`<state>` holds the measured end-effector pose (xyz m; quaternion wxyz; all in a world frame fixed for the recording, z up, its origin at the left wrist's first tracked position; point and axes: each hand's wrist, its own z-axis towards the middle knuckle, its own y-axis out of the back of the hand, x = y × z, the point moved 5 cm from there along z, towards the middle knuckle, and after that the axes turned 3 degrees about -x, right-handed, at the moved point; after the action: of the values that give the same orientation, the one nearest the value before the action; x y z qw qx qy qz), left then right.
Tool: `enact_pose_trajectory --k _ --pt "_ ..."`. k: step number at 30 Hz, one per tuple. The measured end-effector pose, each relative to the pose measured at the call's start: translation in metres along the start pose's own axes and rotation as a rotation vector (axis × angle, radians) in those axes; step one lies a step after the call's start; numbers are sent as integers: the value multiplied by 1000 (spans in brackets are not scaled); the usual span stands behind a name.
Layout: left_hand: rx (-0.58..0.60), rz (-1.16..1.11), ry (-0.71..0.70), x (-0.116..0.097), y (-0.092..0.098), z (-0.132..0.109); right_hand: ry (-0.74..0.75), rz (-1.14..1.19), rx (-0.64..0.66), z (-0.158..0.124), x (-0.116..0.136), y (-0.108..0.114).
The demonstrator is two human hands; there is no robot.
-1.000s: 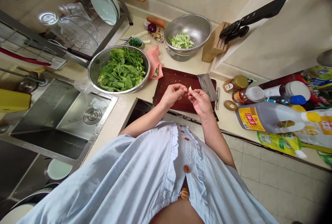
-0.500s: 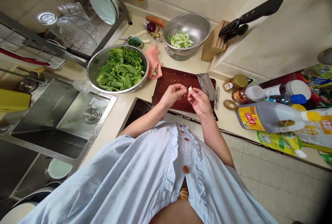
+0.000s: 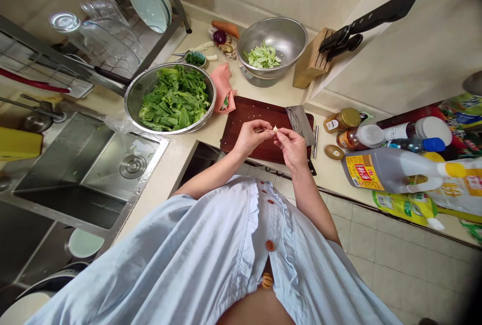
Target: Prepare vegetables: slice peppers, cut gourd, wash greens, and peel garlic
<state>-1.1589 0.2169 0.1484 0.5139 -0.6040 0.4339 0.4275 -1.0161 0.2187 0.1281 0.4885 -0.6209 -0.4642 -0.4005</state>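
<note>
A small whitish piece that looks like a garlic clove (image 3: 275,128) is pinched in the fingertips of my right hand (image 3: 292,148). My left hand (image 3: 251,137) has its thumb and fingers pressed together at the clove's left side, touching it. Both hands hover over the near part of a dark red cutting board (image 3: 241,114), which has small pale bits scattered on it. A cleaver (image 3: 300,123) lies flat on the board's right end, just behind my right hand.
Left of the board stands a colander of leafy greens (image 3: 175,99), with a sink (image 3: 94,164) farther left. Behind it are a steel bowl of cut stalks (image 3: 280,38) and a knife block (image 3: 311,59). Bottles, including a large jug (image 3: 391,164), line the right.
My left hand has moved slightly right, and its fingertips have gone from apart from the clove to touching it. My right hand has barely shifted.
</note>
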Motion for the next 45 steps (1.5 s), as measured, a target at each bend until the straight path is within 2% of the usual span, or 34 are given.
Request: enact_pose_trajectory --k 5,8,13,17,24,31,34,41,45 --pt "-61 -11 -35 -5 4 -1 377 -398 -20 -8 15 -3" --pt "-94 -18 -1 -6 7 -1 497 -543 -20 -15 24 -10" --pt "-112 -69 43 -3 12 1 518 -570 -27 -18 27 -17" --pt "-77 -80 76 0 15 3 506 -516 -14 -16 25 -18" --pt "-60 -76 72 -2 20 2 563 -644 41 -18 26 -24" --pt "-74 -46 26 -7 21 1 508 -641 67 -17 24 -25" --pt "-44 -24 45 -8 21 0 493 -630 66 -17 24 -25" --pt "-3 29 41 -9 20 -3 648 -943 118 -23 32 -31" --pt "-4 37 4 -6 19 -2 715 -1075 96 -27 31 -34"
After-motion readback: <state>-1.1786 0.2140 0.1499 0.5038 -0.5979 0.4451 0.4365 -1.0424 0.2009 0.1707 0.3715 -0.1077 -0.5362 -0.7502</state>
